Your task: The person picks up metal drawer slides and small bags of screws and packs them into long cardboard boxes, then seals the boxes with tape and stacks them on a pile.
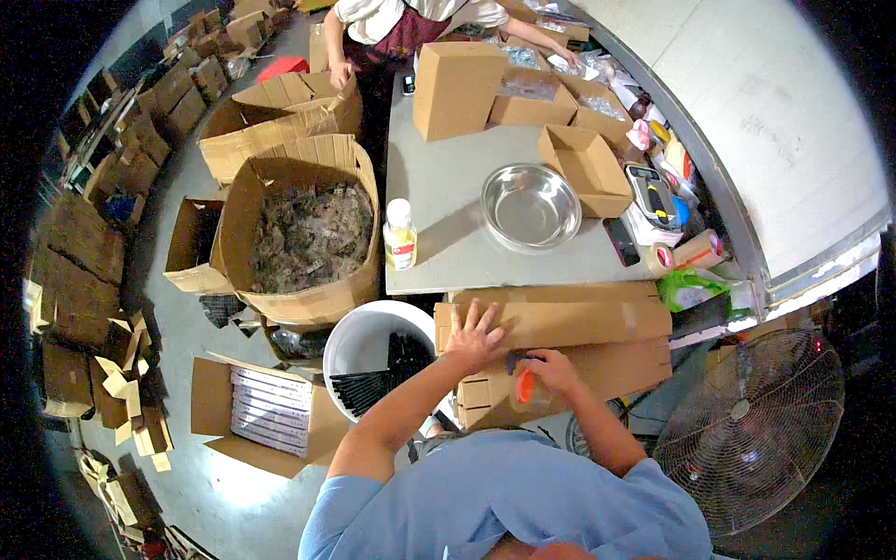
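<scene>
My left hand (pixel 476 338) lies flat with fingers spread on the upper flap of a long cardboard box (pixel 588 315). Below it, my right hand (pixel 553 370) is closed around a small orange-and-black hand tool (pixel 525 385), whose exact kind I cannot make out. The tool is over the box's lower cardboard panel (pixel 616 371), close to the seam between the two panels. Part of the tool is hidden by my fingers.
A grey table (pixel 439 261) carries a steel bowl (pixel 531 207), a bottle (pixel 400 235) and an open carton (pixel 586 172). To the left stand a white bucket (pixel 341 350) and large cartons (pixel 238 252). A floor fan (pixel 740 411) is at right; another person (pixel 401 23) works beyond.
</scene>
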The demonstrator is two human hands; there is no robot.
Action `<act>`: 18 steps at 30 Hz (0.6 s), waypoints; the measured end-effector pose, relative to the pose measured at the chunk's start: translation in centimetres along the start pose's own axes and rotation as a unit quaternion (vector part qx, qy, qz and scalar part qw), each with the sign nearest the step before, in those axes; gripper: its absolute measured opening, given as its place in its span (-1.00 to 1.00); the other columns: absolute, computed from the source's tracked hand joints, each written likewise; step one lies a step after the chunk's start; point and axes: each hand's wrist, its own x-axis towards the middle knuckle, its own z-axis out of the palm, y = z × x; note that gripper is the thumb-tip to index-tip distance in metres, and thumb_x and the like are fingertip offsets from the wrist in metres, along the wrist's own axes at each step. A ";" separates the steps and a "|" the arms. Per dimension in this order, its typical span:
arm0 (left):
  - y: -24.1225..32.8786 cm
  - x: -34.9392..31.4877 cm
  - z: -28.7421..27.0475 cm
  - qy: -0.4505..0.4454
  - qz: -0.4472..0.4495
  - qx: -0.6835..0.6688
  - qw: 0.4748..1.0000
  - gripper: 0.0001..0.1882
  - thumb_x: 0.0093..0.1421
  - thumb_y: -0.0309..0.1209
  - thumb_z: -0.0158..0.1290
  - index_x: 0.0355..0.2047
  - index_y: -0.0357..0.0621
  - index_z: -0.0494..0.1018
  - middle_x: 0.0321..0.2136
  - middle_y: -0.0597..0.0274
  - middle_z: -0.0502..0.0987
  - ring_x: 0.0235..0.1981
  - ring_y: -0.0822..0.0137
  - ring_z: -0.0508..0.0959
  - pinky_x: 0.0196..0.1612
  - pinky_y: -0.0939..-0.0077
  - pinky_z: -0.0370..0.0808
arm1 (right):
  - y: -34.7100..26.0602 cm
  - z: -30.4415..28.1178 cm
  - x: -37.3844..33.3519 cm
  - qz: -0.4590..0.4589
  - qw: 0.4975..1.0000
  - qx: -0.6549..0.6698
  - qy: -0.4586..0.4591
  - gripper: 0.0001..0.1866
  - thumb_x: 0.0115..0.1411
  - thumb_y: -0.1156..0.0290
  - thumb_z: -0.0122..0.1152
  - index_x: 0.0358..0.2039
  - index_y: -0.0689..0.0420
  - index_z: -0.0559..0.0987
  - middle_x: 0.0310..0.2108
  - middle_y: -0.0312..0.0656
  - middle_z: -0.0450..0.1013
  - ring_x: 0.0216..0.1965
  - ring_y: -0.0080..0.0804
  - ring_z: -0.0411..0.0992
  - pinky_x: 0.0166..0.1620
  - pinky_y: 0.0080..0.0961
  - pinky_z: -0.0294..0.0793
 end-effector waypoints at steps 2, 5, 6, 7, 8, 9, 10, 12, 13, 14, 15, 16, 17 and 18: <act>0.2 1.8 1.3 0.024 0.014 0.030 0.999 -0.27 0.13 0.09 -0.09 0.24 0.16 0.01 0.29 0.16 -0.09 0.31 0.02 -0.15 0.20 -0.28 -0.19 | -1.3 -2.3 0.4 0.015 0.998 0.012 -0.051 -0.60 -0.02 0.19 0.20 -0.22 0.19 0.57 -0.34 -0.03 0.51 -0.25 -0.25 0.48 -0.13 -0.45 0.40; 2.3 4.1 1.3 0.065 0.036 0.019 0.997 -0.16 0.04 0.07 0.04 0.18 -0.20 0.08 0.27 0.08 -0.01 0.32 0.14 -0.10 0.21 -0.26 -0.18 | -4.7 -6.6 -2.3 -0.062 0.992 -0.104 -0.024 -0.57 -0.02 0.16 0.17 -0.20 0.20 0.54 -0.26 0.01 0.49 -0.24 -0.14 0.48 -0.12 -0.32 0.44; 2.8 5.2 1.3 0.021 0.010 0.001 1.000 -0.12 -0.01 0.05 0.10 0.19 -0.18 0.07 0.26 0.06 0.00 0.31 0.12 -0.09 0.21 -0.25 -0.18 | -4.6 -7.1 -1.9 -0.123 0.973 -0.176 0.088 -0.55 -0.04 0.20 0.18 -0.15 0.18 0.51 -0.17 -0.02 0.45 -0.23 -0.15 0.47 -0.14 -0.34 0.42; 3.3 6.1 1.3 -0.023 -0.019 -0.019 0.999 -0.08 -0.06 0.03 0.15 0.20 -0.16 0.05 0.25 0.05 0.01 0.30 0.10 -0.08 0.22 -0.25 -0.17 | -4.4 -7.5 -1.4 -0.184 0.932 -0.243 0.197 -0.52 -0.05 0.25 0.20 -0.09 0.16 0.48 -0.09 -0.05 0.40 -0.22 -0.15 0.45 -0.15 -0.36 0.41; 4.6 6.7 -0.6 -0.090 -0.032 0.007 0.995 0.00 -0.11 -0.03 0.21 0.25 -0.13 -0.03 0.25 0.03 0.01 0.29 0.07 -0.06 0.23 -0.21 -0.19 | -2.1 -7.7 0.5 -0.146 0.937 -0.255 0.189 -0.46 -0.07 0.24 0.22 -0.02 0.07 0.43 0.08 -0.13 0.24 -0.08 -0.15 0.36 -0.09 -0.28 0.35; 5.1 7.1 -0.4 -0.086 -0.038 0.008 0.996 0.00 -0.11 -0.03 0.21 0.25 -0.13 -0.03 0.25 0.03 0.01 0.29 0.07 -0.06 0.23 -0.21 -0.19 | 0.7 -6.9 2.5 -0.154 0.936 -0.256 0.188 -0.46 -0.07 0.24 0.22 -0.02 0.07 0.43 0.08 -0.13 0.24 -0.08 -0.15 0.36 -0.09 -0.28 0.35; 5.9 7.2 0.4 -0.062 -0.049 0.041 0.996 -0.04 -0.06 -0.07 0.17 0.26 -0.11 -0.06 0.25 0.03 0.01 0.29 0.06 -0.04 0.23 -0.21 -0.19 | 3.8 -6.0 4.5 -0.176 0.906 -0.339 0.182 -0.45 -0.07 0.22 0.24 -0.01 0.03 0.43 0.12 -0.18 0.20 0.00 -0.16 0.28 -0.04 -0.21 0.29; 6.6 6.7 2.4 -0.007 -0.087 0.089 0.992 -0.21 0.08 -0.21 0.02 0.27 -0.06 -0.07 0.25 0.03 0.00 0.27 0.03 0.00 0.24 -0.14 -0.16 | 2.9 -5.7 4.4 -0.123 0.882 -0.445 0.099 -0.41 -0.08 0.16 0.28 0.01 -0.05 0.41 0.19 -0.27 0.09 0.15 -0.14 0.06 0.06 -0.03 0.11; 6.7 6.2 3.2 -0.007 -0.113 0.083 0.990 -0.21 0.08 -0.21 0.02 0.27 -0.06 -0.07 0.25 0.03 0.00 0.27 0.03 0.00 0.24 -0.14 -0.16 | 1.4 -5.6 4.5 -0.146 0.876 -0.451 0.085 -0.41 -0.08 0.16 0.28 0.01 -0.05 0.41 0.19 -0.27 0.09 0.15 -0.14 0.06 0.06 -0.03 0.11; 7.3 5.8 3.4 0.040 -0.121 0.086 0.988 -0.26 0.11 -0.24 -0.02 0.27 -0.04 -0.05 0.26 0.04 -0.01 0.27 0.04 0.00 0.24 -0.11 -0.13 | 0.4 -5.9 4.5 -0.150 0.881 -0.440 0.090 -0.40 -0.07 0.16 0.28 0.04 -0.05 0.39 0.18 -0.25 0.11 0.15 -0.13 0.05 0.05 0.00 0.11; 7.8 5.1 3.9 0.084 -0.132 0.090 0.984 -0.31 0.13 -0.27 -0.07 0.26 -0.03 -0.02 0.26 0.05 -0.01 0.28 0.05 0.00 0.24 -0.08 -0.09 | -0.6 -6.2 4.5 -0.157 0.885 -0.430 0.091 -0.39 -0.05 0.16 0.27 0.06 -0.05 0.37 0.18 -0.24 0.12 0.15 -0.12 0.04 0.04 0.03 0.11; 7.8 5.1 6.2 0.114 -0.146 0.083 0.979 -0.26 0.13 -0.28 -0.10 0.29 -0.06 -0.13 0.28 -0.03 -0.11 0.30 0.00 -0.07 0.23 -0.05 -0.07 | -2.3 -6.9 5.3 -0.198 0.894 -0.402 0.023 -0.43 0.05 0.17 0.18 0.10 -0.05 0.33 0.19 -0.14 0.13 0.18 -0.06 0.06 0.09 -0.01 0.13; 8.2 4.5 6.8 0.113 -0.162 0.081 0.977 -0.26 0.13 -0.28 -0.10 0.29 -0.06 -0.13 0.28 -0.03 -0.11 0.30 0.00 -0.07 0.23 -0.05 -0.07 | -2.1 -6.7 7.4 -0.209 0.890 -0.405 0.013 -0.43 0.05 0.17 0.18 0.10 -0.05 0.33 0.19 -0.14 0.13 0.18 -0.06 0.06 0.09 -0.01 0.13; 8.3 3.5 7.4 0.139 -0.139 0.085 0.977 -0.28 0.14 -0.29 -0.11 0.29 -0.06 -0.10 0.29 -0.01 -0.11 0.30 0.01 -0.07 0.22 -0.05 -0.05 | -1.2 -5.8 10.1 -0.229 0.914 -0.326 -0.072 -0.45 0.09 0.17 0.13 0.11 0.00 0.31 0.16 -0.07 0.17 0.16 0.00 0.12 0.08 -0.06 0.19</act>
